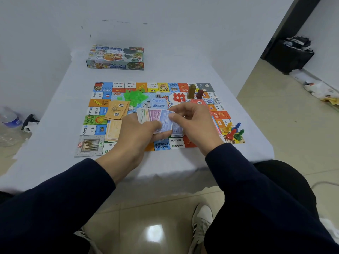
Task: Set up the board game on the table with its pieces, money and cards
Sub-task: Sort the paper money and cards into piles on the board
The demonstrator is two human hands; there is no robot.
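Multicoloured game board [91, 125] on a white worktop [55, 143]; green houses [134, 96]; orange cards [117, 110]; purple and blue banknotes [161, 117]; red, yellow, blue, green pawns [233, 132]; navy sleeves [55, 198].

Paper and card game parts on matt white cloth, above a glossy tiled floor.

The game board [91, 114] is printed card with a slight sheen; the play money [156, 116] and orange cards [117, 109] look like thin matt paper. The green houses [134, 96] are translucent plastic, the pawns [233, 132] smooth glossy plastic. The game box [115, 57] is printed cardboard. The tablecloth [55, 143] is matt, the floor tiles [156, 226] polished and reflective, and the sleeves [55, 198] dark matt fabric.
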